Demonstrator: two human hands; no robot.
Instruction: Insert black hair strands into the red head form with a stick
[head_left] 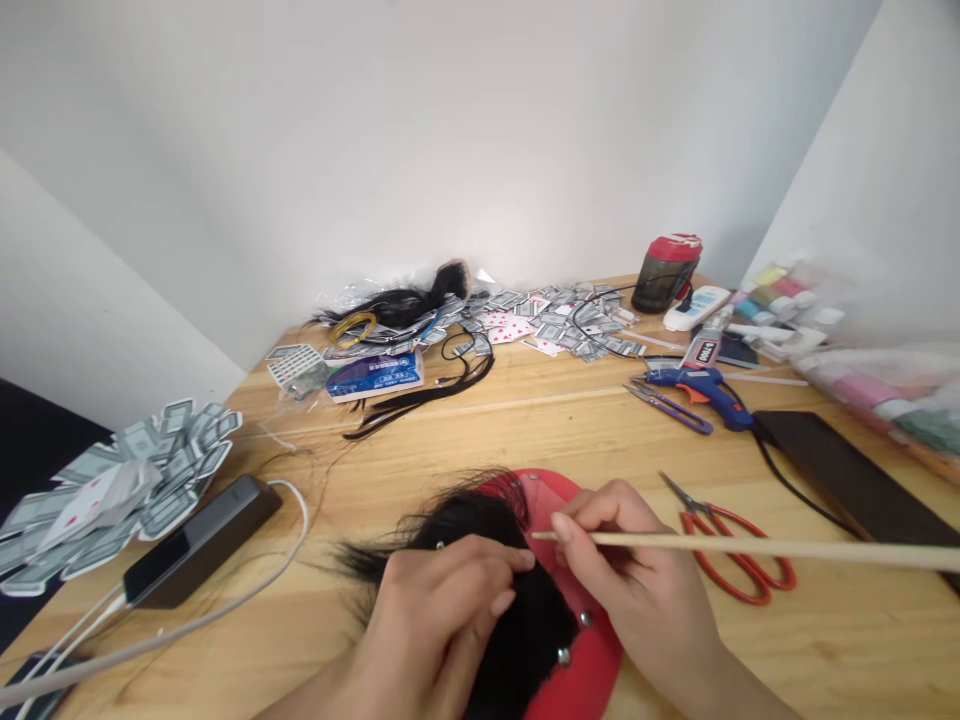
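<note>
A tuft of black hair [480,520] lies over a red piece with metal studs [592,655] at the table's near edge. My left hand [442,620] presses down on the hair, its fingers curled and pinched into the strands. My right hand [630,580] is closed on a long thin wooden stick [750,547], which runs off to the right; its tip sits at the hair by the red piece's edge.
Red-handled scissors [739,555] lie right of my hands. Behind them are a blue glue gun [701,388], a glue tube [703,350], small snips [671,405] and a black strip [847,480]. A phone with a white cable [199,540] and card fans [112,490] sit on the left.
</note>
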